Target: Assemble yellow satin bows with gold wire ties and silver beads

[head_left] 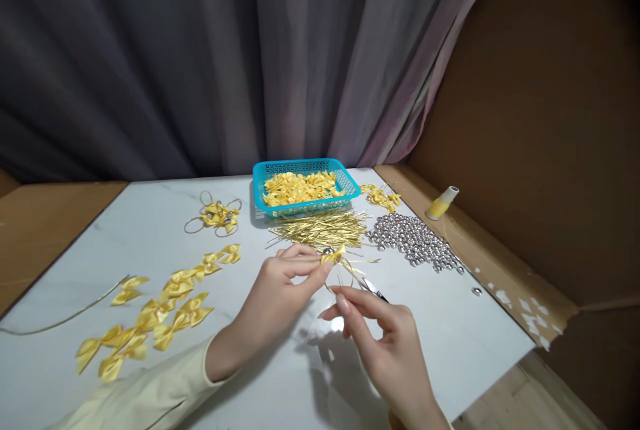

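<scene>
Yellow bow (335, 255) sits pinched in the left fingers (320, 278) above the surface (475, 343), long axis roughly crosswise, one end pointing right; the right fingers (361, 298) appear to pinch its thin cord (354, 273). It seems part-made: looped bows (219, 216) look finished, while loose bows (176, 284), gold cords (325, 229) and beads (417, 240) remain.

satiny bows (154, 315), shiny metallic beads (413, 237), plastic basket (320, 205), matt cloth curtain (225, 63)
</scene>
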The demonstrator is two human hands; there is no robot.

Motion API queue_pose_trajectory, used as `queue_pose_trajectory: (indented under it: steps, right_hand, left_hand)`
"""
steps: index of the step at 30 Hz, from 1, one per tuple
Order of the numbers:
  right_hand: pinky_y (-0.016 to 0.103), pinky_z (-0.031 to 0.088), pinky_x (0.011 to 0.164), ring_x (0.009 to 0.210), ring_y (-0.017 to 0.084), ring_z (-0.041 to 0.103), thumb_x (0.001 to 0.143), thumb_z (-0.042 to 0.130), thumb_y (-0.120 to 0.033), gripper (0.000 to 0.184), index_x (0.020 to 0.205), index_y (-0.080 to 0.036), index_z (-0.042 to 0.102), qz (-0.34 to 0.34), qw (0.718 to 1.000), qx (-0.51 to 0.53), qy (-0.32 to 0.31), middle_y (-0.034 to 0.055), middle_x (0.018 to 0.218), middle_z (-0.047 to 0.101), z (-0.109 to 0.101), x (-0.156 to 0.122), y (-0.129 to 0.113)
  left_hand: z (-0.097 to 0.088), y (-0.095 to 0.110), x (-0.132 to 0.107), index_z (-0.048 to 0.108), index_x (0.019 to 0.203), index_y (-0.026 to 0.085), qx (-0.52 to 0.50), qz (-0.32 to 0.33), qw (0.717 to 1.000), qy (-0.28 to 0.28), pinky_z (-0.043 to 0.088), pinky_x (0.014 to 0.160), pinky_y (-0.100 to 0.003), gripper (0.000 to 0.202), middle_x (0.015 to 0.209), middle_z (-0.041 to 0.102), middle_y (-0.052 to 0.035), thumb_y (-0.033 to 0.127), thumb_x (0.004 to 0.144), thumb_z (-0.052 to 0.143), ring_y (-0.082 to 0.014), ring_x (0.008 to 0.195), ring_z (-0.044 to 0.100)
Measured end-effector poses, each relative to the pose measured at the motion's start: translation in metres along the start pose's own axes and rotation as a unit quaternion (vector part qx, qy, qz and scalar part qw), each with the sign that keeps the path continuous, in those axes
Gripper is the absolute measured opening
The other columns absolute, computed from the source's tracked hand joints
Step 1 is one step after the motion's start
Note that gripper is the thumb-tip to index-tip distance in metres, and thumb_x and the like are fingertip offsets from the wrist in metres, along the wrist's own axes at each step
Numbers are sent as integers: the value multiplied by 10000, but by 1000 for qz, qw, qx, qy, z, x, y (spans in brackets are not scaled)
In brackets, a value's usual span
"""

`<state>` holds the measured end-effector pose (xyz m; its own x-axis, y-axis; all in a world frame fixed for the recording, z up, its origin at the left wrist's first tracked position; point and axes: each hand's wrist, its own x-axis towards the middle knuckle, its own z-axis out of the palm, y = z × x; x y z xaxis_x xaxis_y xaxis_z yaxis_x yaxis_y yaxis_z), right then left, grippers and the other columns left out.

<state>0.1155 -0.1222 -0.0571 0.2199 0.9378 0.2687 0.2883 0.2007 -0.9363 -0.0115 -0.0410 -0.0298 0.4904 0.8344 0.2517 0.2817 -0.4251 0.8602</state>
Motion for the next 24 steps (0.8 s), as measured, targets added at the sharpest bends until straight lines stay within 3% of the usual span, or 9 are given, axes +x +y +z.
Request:
queue_pose_trajectory:
  steps: [8,13,24]
  right_hand:
    - [156,414,432,539,112,566,850,481,-283,261,975,-159,674,25,1000,-2,-1,43,699,683,4,4,0]
    - [151,404,443,546,113,557,860,462,-300,277,942,-151,681,37,999,-14,4,14,575,601,5,5,1]
    - [168,345,414,477,97,470,865,441,-308,297,923,-139,678,32,999,-39,6,2,547,563,6,7,2]
  left_hand:
    - [3,5,-4,542,506,183,0,12,999,-40,392,759,-293,364,576,593,12,229,861,475,-157,785,488]
    - [6,4,-5,564,525,185,-4,19,999,-39,401,755,-290,356,588,598,7,237,866,473,-160,793,486]
    - [9,-2,-5,617,548,184,17,60,998,-20,439,709,-312,325,581,626,-12,200,848,493,-175,762,517]
